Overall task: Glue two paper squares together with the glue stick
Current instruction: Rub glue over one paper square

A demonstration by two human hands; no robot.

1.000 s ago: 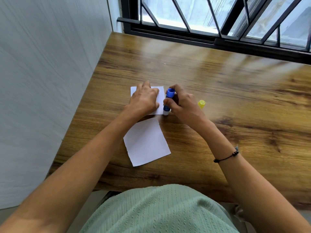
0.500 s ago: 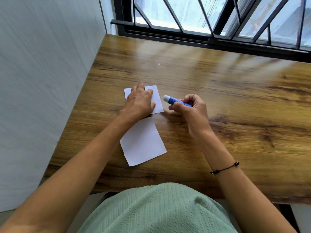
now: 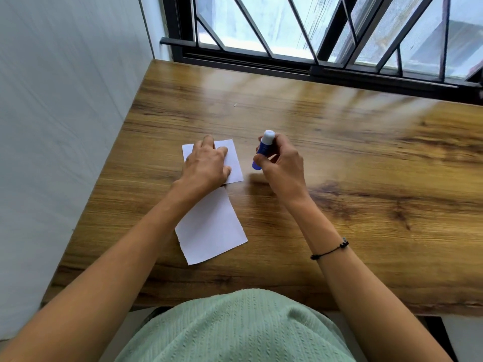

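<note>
Wood desk (image 3: 339, 158): brown grain top, butts a pale wall on the left and a black barred window (image 3: 313, 35) at the far edge.
Far paper square (image 3: 234, 163): white, flat on the desk, mostly covered by the left hand; its right strip and far-left corner show.
Near paper square (image 3: 211, 231): white, flat, uncovered, just toward the person from the far one; their edges meet or slightly overlap under the wrist, cannot tell which.
Left hand (image 3: 206, 165): palm down on the far square, fingers spread flat and pressing the sheet, gripping nothing.
Glue stick (image 3: 262, 150): blue barrel, white tip exposed and pointing up and away, tilted; off the paper, in the air just right of the far square.
Right hand (image 3: 282, 165): curled tight around the glue stick; thumb (image 3: 261, 162) sits low on the barrel near its base, fingers wrap the right side, white tip clear above them.
Stick vs sheets: no contact, a strip of bare desk between stick and far square's right edge.
Wrist: thin black cord bracelet (image 3: 330, 250) on the right forearm.
Clothing: pale green knit top (image 3: 235, 330) at the bottom edge.
</note>
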